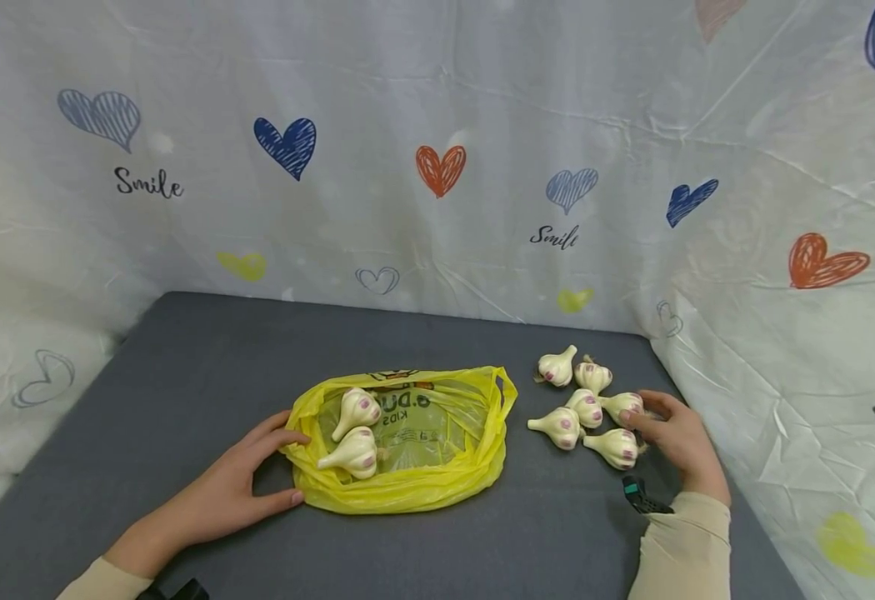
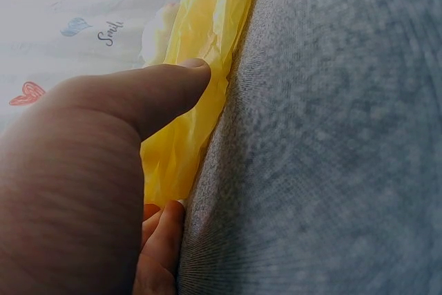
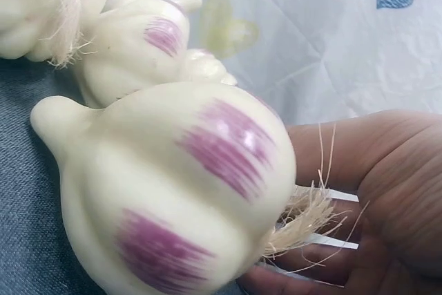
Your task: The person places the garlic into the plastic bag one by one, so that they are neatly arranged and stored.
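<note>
A yellow plastic bag [image 1: 437, 492] lies with its mouth spread wide, two garlic bulbs [image 1: 357, 454] at its left end. My left hand [image 1: 246, 475] holds that end, fingertips over the rim and thumb against the outside; in the left wrist view the thumb [image 2: 173, 88] lies on the yellow film. Off to the right, my right hand [image 1: 673, 437] pinches a white garlic bulb [image 1: 621, 406] between thumb and fingers. Another purple-streaked bulb [image 3: 173, 191] with a stringy root tuft fills the right wrist view and partly hides the hand.
Several more garlic bulbs [image 1: 560, 427] are grouped between the bag and my right hand. The dark grey table [image 1: 437, 558] is bordered at the back and sides by a white curtain [image 1: 377, 225] printed with hearts. A bag handle loop [image 1: 507, 392] stands out at the right.
</note>
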Tool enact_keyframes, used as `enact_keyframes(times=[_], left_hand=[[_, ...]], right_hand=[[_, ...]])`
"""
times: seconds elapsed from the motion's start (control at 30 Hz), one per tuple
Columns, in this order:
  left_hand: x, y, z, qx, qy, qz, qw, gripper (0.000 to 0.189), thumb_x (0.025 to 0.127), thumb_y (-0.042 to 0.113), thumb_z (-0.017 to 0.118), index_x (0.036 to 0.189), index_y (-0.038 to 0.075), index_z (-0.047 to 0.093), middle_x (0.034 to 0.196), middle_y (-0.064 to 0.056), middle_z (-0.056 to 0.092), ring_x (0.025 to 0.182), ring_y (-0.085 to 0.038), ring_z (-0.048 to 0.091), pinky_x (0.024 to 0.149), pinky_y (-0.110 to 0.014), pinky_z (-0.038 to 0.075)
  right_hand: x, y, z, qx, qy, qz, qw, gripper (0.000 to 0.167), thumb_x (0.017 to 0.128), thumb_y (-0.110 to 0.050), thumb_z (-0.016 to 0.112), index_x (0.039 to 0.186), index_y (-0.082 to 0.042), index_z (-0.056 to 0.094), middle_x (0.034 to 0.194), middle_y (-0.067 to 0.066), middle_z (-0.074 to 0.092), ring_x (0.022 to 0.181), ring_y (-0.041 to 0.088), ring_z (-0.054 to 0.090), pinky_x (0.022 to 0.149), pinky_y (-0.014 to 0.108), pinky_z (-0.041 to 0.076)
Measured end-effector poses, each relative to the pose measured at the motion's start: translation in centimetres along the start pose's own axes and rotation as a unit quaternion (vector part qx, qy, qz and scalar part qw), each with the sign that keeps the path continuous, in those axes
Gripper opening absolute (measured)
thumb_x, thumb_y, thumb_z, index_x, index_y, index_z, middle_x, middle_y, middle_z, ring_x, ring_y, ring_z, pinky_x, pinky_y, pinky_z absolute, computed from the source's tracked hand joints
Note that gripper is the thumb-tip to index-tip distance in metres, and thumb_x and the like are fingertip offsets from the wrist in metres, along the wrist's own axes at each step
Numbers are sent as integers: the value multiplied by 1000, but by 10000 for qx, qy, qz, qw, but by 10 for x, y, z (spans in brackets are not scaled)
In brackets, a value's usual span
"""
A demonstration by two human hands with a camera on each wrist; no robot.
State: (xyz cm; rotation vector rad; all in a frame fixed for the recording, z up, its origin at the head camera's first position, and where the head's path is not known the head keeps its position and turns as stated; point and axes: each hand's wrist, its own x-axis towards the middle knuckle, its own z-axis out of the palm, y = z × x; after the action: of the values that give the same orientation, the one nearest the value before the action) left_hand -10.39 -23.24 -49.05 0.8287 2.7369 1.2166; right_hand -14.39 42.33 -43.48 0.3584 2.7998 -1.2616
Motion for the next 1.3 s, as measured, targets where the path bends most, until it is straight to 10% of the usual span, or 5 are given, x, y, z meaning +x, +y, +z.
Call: enact_keyframes(times=[0.37, 0.73, 1.03, 1.3], left_hand=[[1, -1, 1, 123, 30, 55, 9999, 59, 97, 51, 84, 148, 36, 59, 172, -14, 36, 152, -47, 43, 104, -72, 47], [1, -2, 1, 45, 24, 95, 9999, 58, 97, 49, 84, 147, 35, 59, 172, -17, 35, 152, -50, 41, 105, -74, 46], [1, 0, 1, 22, -10, -1, 10000, 58, 97, 51, 83, 147, 34, 60, 172, -17, 35, 152, -50, 41, 105, -74, 46], [0, -1, 0, 25, -11, -31, 10000, 59, 97, 52, 83, 147, 33, 60, 172, -18, 35, 152, -51, 40, 105, -74, 46]], right_hand=[[1, 2, 1, 51, 43, -45, 10000, 80, 107, -38, 75, 162, 9, 40, 158, 36, 49, 100, -1, 59, 82, 23, 54], [0, -4, -2, 112, 642, 195, 9977, 86, 104, -45, 76, 164, 5, 39, 163, 35, 44, 145, 49, 47, 112, 61, 43], [-8, -18, -10, -24, 1419, -93, 9898, 78, 103, -47, 77, 160, 0, 51, 154, 26, 59, 129, 32, 61, 84, 20, 46], [-10, -34, -12, 132, 1726, -278, 9845, 72, 102, -47, 79, 158, -8, 56, 152, 18, 63, 109, -6, 53, 83, 16, 45]])
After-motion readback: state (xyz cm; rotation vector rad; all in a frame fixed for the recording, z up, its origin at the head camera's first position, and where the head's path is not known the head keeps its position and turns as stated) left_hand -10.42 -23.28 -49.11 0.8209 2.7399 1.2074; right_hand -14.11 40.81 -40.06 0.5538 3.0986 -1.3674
